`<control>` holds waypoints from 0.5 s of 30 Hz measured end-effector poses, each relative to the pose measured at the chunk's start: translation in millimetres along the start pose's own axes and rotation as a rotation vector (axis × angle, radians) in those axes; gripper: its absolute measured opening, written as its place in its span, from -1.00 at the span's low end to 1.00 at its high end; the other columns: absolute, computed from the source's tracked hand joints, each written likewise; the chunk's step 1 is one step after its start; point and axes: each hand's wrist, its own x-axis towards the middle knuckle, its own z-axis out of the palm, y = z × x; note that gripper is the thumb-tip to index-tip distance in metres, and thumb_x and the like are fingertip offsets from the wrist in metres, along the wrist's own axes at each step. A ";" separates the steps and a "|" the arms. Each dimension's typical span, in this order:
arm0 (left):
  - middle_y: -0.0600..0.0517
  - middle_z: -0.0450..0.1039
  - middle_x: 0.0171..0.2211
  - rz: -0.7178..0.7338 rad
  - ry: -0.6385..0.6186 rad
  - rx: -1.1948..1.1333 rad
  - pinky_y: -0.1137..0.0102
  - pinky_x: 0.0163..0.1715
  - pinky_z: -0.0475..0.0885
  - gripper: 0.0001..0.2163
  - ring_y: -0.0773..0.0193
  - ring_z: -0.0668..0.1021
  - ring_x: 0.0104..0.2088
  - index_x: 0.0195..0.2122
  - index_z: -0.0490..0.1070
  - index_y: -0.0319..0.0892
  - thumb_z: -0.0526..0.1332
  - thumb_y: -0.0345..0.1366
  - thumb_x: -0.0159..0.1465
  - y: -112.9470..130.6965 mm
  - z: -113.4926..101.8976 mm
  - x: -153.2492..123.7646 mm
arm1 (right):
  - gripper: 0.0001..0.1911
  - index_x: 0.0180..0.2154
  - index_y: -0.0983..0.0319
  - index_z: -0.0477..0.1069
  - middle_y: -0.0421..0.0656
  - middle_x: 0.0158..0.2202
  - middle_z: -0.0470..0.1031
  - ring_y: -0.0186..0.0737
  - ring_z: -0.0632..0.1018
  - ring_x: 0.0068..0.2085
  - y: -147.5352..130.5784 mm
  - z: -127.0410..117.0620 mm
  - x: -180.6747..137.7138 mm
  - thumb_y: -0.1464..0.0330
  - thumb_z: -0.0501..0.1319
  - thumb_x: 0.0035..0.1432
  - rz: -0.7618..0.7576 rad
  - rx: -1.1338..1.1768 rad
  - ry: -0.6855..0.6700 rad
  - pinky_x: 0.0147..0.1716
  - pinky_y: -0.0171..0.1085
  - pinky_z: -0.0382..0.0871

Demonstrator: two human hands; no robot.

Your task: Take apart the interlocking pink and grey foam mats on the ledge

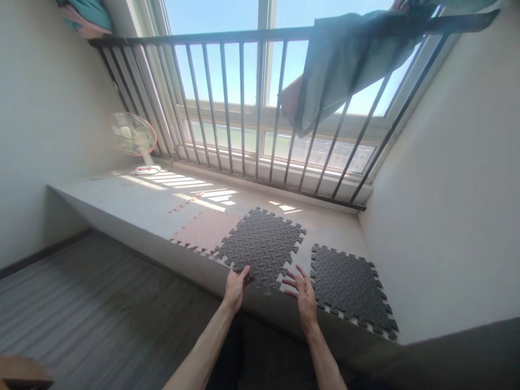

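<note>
A dark grey foam puzzle mat (264,245) with a tread pattern lies on the window ledge (134,203), rotated a little. My left hand (235,287) grips its near left corner, thumb on top. My right hand (303,295) hovers at the mat's near right edge with fingers spread, holding nothing. A second dark grey mat (349,284) lies to the right, apart from the first. A pink mat (205,230) lies to the left, its edge touching the middle mat.
A small pink-rimmed fan (133,135) stands at the ledge's far left. A metal railing (244,108) runs along the window, with a teal cloth (345,59) draped over it at the right. White walls close both sides. Grey wood floor (93,314) lies below left.
</note>
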 end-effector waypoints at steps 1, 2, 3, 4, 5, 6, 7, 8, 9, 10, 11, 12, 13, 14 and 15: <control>0.01 0.68 -0.14 0.040 0.020 0.011 0.25 -0.16 0.67 -0.48 0.19 0.71 -0.21 -0.05 0.45 -0.07 0.62 -0.17 0.02 18.9 -7.5 20.1 | -0.12 0.34 0.16 0.36 0.06 0.09 0.69 0.00 0.71 -0.07 0.7 -2.8 -2.4 -0.22 0.32 0.19 0.006 -0.004 -0.031 -0.25 -0.13 0.65; 0.05 0.66 -0.18 0.084 0.047 0.015 0.26 -0.17 0.67 -0.49 0.24 0.69 -0.26 -0.07 0.43 -0.06 0.61 -0.21 0.03 40.0 -16.5 41.2 | -0.14 0.31 0.18 0.39 0.06 0.05 0.71 -0.01 0.72 -0.12 4.4 -8.9 -5.4 -0.23 0.31 0.19 0.017 -0.019 -0.049 -0.26 -0.13 0.65; 0.09 0.64 -0.22 0.115 0.089 0.016 0.26 -0.18 0.67 -0.51 0.28 0.67 -0.31 -0.07 0.41 -0.06 0.60 -0.28 0.04 62.0 -26.5 62.4 | -0.14 0.27 0.19 0.42 0.05 0.00 0.72 -0.03 0.72 -0.15 11.0 -17.6 -9.1 -0.24 0.31 0.18 0.033 -0.043 -0.054 -0.28 -0.15 0.63; 0.12 0.61 -0.27 0.131 0.145 0.023 0.26 -0.18 0.68 -0.52 0.32 0.64 -0.35 -0.07 0.38 -0.05 0.57 -0.36 0.06 83.5 -36.9 82.6 | -0.15 0.24 0.20 0.45 0.04 -0.03 0.73 -0.04 0.72 -0.18 20.3 -28.2 -13.7 -0.25 0.32 0.16 0.056 -0.074 -0.052 -0.29 -0.16 0.62; 0.15 0.57 -0.31 0.138 0.218 0.038 0.26 -0.19 0.69 -0.54 0.34 0.62 -0.38 -0.08 0.37 -0.05 0.53 -0.43 0.08 103.3 -47.4 101.1 | -0.15 0.21 0.20 0.47 0.03 -0.07 0.74 -0.04 0.71 -0.20 31.7 -39.7 -19.4 -0.27 0.33 0.14 0.082 -0.105 -0.044 -0.31 -0.17 0.61; 0.17 0.54 -0.34 0.143 0.293 0.061 0.28 -0.20 0.69 -0.56 0.36 0.60 -0.39 -0.08 0.37 -0.05 0.49 -0.49 0.10 120.5 -57.7 117.6 | -0.15 0.18 0.20 0.50 0.02 -0.08 0.74 -0.04 0.71 -0.21 44.4 -51.5 -26.2 -0.28 0.33 0.12 0.114 -0.131 -0.032 -0.32 -0.18 0.60; 0.17 0.53 -0.33 0.144 0.334 0.074 0.29 -0.20 0.69 -0.57 0.38 0.59 -0.38 -0.08 0.37 -0.06 0.46 -0.54 0.11 134.5 -67.3 131.7 | -0.16 0.15 0.19 0.52 0.01 -0.10 0.74 -0.04 0.71 -0.22 57.8 -62.7 -34.1 -0.30 0.33 0.11 0.144 -0.153 -0.013 -0.32 -0.18 0.59; 0.16 0.52 -0.33 0.138 0.369 0.089 0.31 -0.20 0.69 -0.59 0.38 0.58 -0.38 -0.09 0.38 -0.07 0.43 -0.57 0.12 145.0 -76.2 143.4 | -0.15 0.14 0.19 0.53 0.01 -0.10 0.75 -0.04 0.71 -0.22 71.0 -73.0 -42.9 -0.31 0.34 0.09 0.172 -0.168 0.000 -0.32 -0.17 0.59; 0.14 0.53 -0.33 0.125 0.394 0.105 0.32 -0.22 0.69 -0.61 0.37 0.58 -0.37 -0.11 0.40 -0.10 0.41 -0.60 0.11 151.9 -84.3 153.0 | -0.14 0.12 0.18 0.54 0.00 -0.12 0.75 -0.04 0.71 -0.23 83.6 -82.1 -52.3 -0.32 0.35 0.06 0.201 -0.179 0.007 -0.32 -0.17 0.59; 0.10 0.53 -0.32 0.106 0.411 0.121 0.32 -0.24 0.69 -0.63 0.35 0.58 -0.36 -0.14 0.41 -0.13 0.40 -0.62 0.10 155.6 -91.7 160.7 | -0.13 0.10 0.18 0.55 0.01 -0.13 0.75 -0.04 0.71 -0.25 95.1 -89.8 -62.1 -0.33 0.36 0.03 0.229 -0.188 0.015 -0.33 -0.17 0.59; 0.06 0.53 -0.33 0.084 0.431 0.139 0.31 -0.27 0.68 -0.66 0.32 0.59 -0.36 -0.19 0.43 -0.17 0.40 -0.64 0.08 156.5 -98.3 166.9 | -0.12 0.09 0.19 0.56 0.01 -0.15 0.75 -0.05 0.71 -0.27 105.1 -96.3 -71.8 -0.35 0.36 0.00 0.250 -0.195 0.025 -0.35 -0.18 0.58; 0.03 0.53 -0.34 0.061 0.453 0.158 0.31 -0.31 0.68 -0.68 0.28 0.59 -0.35 -0.24 0.43 -0.20 0.40 -0.66 0.06 155.4 -104.3 171.7 | -0.11 0.07 0.19 0.57 0.00 -0.18 0.75 -0.06 0.70 -0.29 113.4 -101.8 -81.1 -0.36 0.36 -0.02 0.267 -0.201 0.041 -0.37 -0.19 0.56; 0.01 0.51 -0.35 0.043 0.476 0.176 0.30 -0.34 0.68 -0.69 0.25 0.59 -0.34 -0.29 0.42 -0.21 0.41 -0.67 0.04 153.0 -109.6 175.6 | -0.10 0.05 0.19 0.58 0.00 -0.21 0.75 -0.08 0.69 -0.32 120.1 -106.7 -89.7 -0.37 0.36 -0.03 0.279 -0.207 0.062 -0.40 -0.21 0.55; -0.01 0.50 -0.36 0.032 0.499 0.192 0.28 -0.36 0.68 -0.69 0.23 0.59 -0.34 -0.32 0.41 -0.22 0.41 -0.68 0.02 149.8 -114.2 178.8 | -0.10 0.03 0.19 0.58 0.00 -0.24 0.74 -0.09 0.68 -0.34 125.0 -111.2 -97.5 -0.39 0.35 -0.04 0.288 -0.211 0.086 -0.42 -0.22 0.52; -0.02 0.49 -0.37 0.031 0.517 0.202 0.26 -0.37 0.68 -0.68 0.20 0.59 -0.32 -0.35 0.39 -0.22 0.43 -0.68 0.01 146.5 -118.2 181.4 | -0.09 0.01 0.20 0.59 -0.01 -0.26 0.74 -0.11 0.68 -0.37 128.2 -115.4 -104.2 -0.40 0.35 -0.06 0.297 -0.217 0.113 -0.45 -0.24 0.50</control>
